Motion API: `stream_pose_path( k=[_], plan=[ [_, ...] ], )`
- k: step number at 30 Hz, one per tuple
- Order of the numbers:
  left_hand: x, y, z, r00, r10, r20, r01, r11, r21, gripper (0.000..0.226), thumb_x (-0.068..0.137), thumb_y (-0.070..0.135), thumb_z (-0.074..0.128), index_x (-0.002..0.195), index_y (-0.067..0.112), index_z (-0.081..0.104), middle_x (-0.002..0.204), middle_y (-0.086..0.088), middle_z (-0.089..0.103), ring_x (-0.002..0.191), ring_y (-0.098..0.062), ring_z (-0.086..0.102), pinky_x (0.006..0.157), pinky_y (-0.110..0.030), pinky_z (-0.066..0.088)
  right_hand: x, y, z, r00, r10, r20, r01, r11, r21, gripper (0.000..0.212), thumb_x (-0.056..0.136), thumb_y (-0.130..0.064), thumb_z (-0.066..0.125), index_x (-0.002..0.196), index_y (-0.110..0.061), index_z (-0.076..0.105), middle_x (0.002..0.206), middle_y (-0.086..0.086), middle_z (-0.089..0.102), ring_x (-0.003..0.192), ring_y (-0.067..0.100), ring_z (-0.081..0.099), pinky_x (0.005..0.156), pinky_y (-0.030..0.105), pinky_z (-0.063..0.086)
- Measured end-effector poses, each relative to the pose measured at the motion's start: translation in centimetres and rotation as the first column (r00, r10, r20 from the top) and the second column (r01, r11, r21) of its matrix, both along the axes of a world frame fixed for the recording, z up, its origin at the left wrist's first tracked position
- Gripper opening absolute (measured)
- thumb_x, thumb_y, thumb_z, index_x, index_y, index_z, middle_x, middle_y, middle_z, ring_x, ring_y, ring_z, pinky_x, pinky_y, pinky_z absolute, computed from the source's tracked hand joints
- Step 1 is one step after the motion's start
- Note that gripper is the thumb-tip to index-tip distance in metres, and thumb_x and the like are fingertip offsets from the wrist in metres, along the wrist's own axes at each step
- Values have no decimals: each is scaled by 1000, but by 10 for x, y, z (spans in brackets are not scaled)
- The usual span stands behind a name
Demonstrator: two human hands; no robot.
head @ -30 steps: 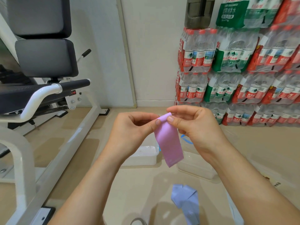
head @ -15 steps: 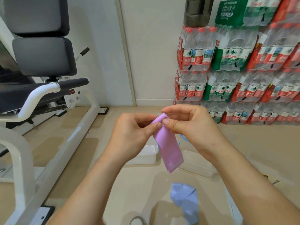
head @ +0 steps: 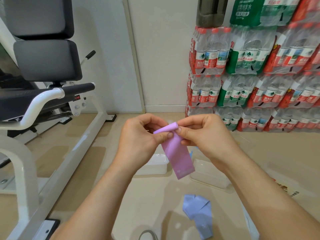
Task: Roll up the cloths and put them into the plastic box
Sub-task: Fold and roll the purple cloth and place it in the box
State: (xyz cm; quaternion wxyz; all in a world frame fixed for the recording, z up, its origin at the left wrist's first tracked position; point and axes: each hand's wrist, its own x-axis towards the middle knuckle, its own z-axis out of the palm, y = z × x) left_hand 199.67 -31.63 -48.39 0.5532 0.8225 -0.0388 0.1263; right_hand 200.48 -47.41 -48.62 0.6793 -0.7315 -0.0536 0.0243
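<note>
**Q:** What did each hand hold?

**A:** The left hand (head: 138, 135) and the right hand (head: 204, 134) both pinched the smooth, thin lilac cloth strip (head: 176, 153). The curled fingers and thumb of each closed on one end of a small tight roll (head: 167, 128) at the strip's top. The roll was a short cylinder, tilted up toward the right hand.

**Q:** And the remainder of the strip?

**A:** It hung flat and unwrinkled below the thumbs, a narrow band with a straight hemmed lower edge, held in the air above the floor.

**Q:** Where was the container?

**A:** The white translucent rectangular plastic box (head: 156, 164) stood open on the glossy beige tiled floor (head: 138, 205), beyond the hanging strip and partly hidden by the left wrist. Just to its right lay a clear shallow plastic piece (head: 209, 174); whether it was a lid or a second box could not be told.

**Q:** Was other cloth visible?

**A:** A pale blue cloth (head: 197, 210), loosely folded with overlapping flaps, lay on the floor nearer the person, apart from the box.

**Q:** What surrounded the work area?

**A:** At left stood an exercise machine with a white tubular metal frame (head: 83, 144) and black padded cushions (head: 46, 59). At right, shrink-wrapped packs of clear water bottles (head: 259, 66) with red and green labels were stacked against the wall.
</note>
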Motion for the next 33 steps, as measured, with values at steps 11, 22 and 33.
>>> stream_pose_path(
  k=[11,22,33],
  plan=[
    [0,2,2,999,14,-29,-16,999,-52,23,64,4,84,70,15,65,57,4,62,57,-11,56,56,-25,49,-3,-2,3,995,97,9,-97,995,26,12,81,-4,70,90,-9,77,83,10,76,72,9,66,70,21,56],
    [-3,3,5,975,-193,-109,168,965,-201,13,82,16,70,92,10,75,87,-2,77,84,-9,70,74,-14,53,-1,-3,3,1000,-2,-1,2,998,68,11,83,-8,70,92,-9,76,83,10,76,75,12,69,64,19,53],
    [-1,5,5,993,-78,-90,53,966,-255,15,76,10,75,90,8,76,85,-6,77,86,-22,72,77,-26,57,-3,1,3,998,-8,62,8,1000,2,17,89,-13,64,99,-18,76,90,0,77,81,9,68,65,21,55]
  ],
)
